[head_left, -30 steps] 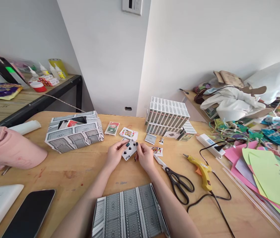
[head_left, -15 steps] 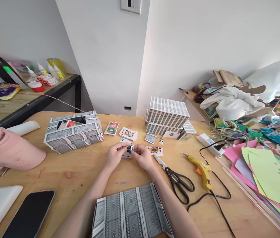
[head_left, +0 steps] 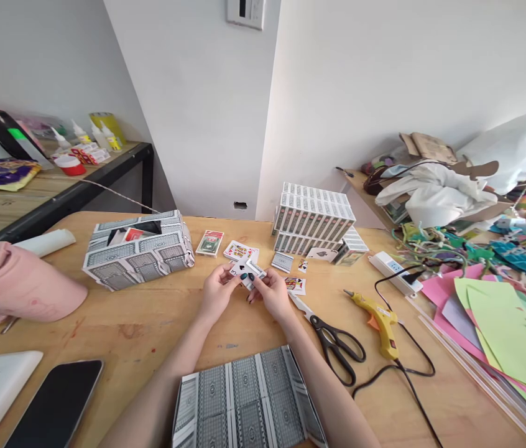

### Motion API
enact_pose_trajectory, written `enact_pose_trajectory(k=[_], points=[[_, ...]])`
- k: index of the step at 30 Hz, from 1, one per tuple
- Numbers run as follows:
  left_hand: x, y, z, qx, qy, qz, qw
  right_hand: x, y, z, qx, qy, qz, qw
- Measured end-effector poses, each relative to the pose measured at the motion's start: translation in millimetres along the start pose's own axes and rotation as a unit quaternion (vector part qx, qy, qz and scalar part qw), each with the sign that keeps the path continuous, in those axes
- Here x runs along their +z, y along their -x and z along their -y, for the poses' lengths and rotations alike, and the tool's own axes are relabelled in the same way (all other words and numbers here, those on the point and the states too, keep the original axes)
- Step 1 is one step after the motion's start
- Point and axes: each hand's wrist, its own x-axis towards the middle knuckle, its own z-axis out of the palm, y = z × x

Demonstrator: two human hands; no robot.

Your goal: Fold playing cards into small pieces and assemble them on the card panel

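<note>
My left hand [head_left: 219, 290] pinches a playing card [head_left: 240, 269] that shows black spades and a 3. From the other side my right hand [head_left: 271, 292] grips a small folded card piece [head_left: 256, 269], its thumb close to the left thumb and the two pieces touching or overlapping. Just beyond the hands lie loose face-up playing cards [head_left: 239, 250] and a card box [head_left: 209, 242]. A face-down card piece [head_left: 282, 261] and cut court-card pieces [head_left: 296, 285] rest to the right. Between my forearms stands a box covered in grey card backs [head_left: 244, 398].
Black-handled scissors [head_left: 332, 342] and a yellow glue gun [head_left: 379, 317] with its cable lie to the right. Stacked card boxes [head_left: 314, 214] stand at the back. On the left are a card-covered box [head_left: 139, 252], a pink tumbler [head_left: 25, 280] and a phone [head_left: 55, 404].
The spade card has come up off the table into my left hand, its face now showing. My right hand still holds the small folded piece, now against that card.
</note>
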Motion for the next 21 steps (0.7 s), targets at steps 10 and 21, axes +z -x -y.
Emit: enact_pose_trajectory(k=[10,21], points=[[-2.1,-1.1,-0.3,0.0,-0.01,-0.03,0.999,-1.0,-3.5,-0.3,-0.019,-0.046,0.018,0.999],[0.0,-2.6,2.1,0.021,-0.006,-0.07,0.997,6.0,-1.2,-2.2,0.016,-0.128,0.058,0.99]])
